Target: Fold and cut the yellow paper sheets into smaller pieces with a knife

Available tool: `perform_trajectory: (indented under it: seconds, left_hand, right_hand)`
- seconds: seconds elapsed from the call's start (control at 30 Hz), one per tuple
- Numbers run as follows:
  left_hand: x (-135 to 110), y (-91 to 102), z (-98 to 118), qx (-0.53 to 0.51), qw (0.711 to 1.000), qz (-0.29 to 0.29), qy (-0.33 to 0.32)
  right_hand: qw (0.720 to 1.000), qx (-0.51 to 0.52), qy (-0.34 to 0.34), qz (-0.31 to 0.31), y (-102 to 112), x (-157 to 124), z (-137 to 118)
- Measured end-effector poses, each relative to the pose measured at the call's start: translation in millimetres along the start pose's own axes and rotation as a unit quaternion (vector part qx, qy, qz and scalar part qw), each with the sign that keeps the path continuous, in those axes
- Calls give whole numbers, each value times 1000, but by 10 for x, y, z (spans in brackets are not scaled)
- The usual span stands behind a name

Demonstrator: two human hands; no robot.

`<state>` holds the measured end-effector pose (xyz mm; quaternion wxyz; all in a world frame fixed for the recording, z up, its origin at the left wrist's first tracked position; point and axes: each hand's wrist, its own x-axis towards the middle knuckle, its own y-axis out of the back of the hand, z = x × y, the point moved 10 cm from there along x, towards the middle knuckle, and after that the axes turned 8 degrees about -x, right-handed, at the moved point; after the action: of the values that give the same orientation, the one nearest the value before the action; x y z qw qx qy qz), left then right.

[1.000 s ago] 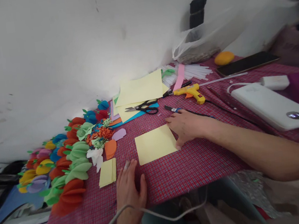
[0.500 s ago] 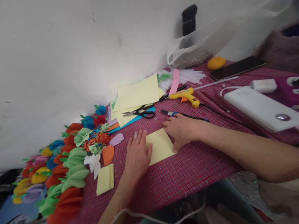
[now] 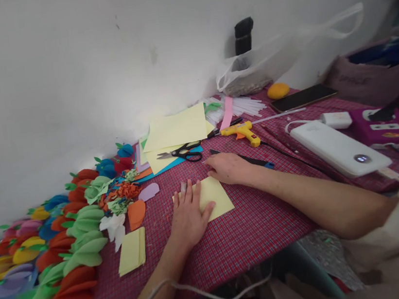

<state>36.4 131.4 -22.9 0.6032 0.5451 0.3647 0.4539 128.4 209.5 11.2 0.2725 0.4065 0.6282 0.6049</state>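
Observation:
My left hand lies flat with its fingers spread, pressing on the left part of a pale yellow sheet of paper on the table. Bent over the far edge of that sheet is my right hand, its fingers curled together and pointing left. The fingertips face down, so what they grip, if anything, is hidden. A dark cutter-like tool with a blue end lies just behind the right hand, partly covered by it. A small stack of yellow paper rests left of my left hand.
Scissors lie on coloured sheets at the back. Beyond my right hand are a yellow glue gun, a power bank and a phone. Colourful paper shapes crowd the left edge, near an orange paper piece.
My right hand has moved off the sheet's right side to its far edge, and its fingers have curled in. My left hand stays flat on the paper. The view has shifted slightly.

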Motion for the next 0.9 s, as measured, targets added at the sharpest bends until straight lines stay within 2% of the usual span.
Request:
perform_trajectory:
  seconds: [0.2, 0.33, 0.47, 0.63, 0.9]
  left_hand:
    - [-6, 10, -8, -11, 1000, 13, 2]
    - [-1, 17, -3, -13, 1000, 11, 3]
    - [1, 21, 2, -11, 1000, 13, 0]
    - [-2, 31, -1, -5, 1000, 17, 1]
    - [-16, 55, 11, -10, 1000, 25, 1]
  right_hand:
    - [1000, 10, 13, -22, -74, 10, -70]
    - [998, 46, -3, -51, -174, 24, -25]
    - [997, 61, 5, -54, -227, 28, -10]
    - [996, 76, 18, -44, -187, 24, -61]
    - [990, 125, -4, -62, -120, 39, -31]
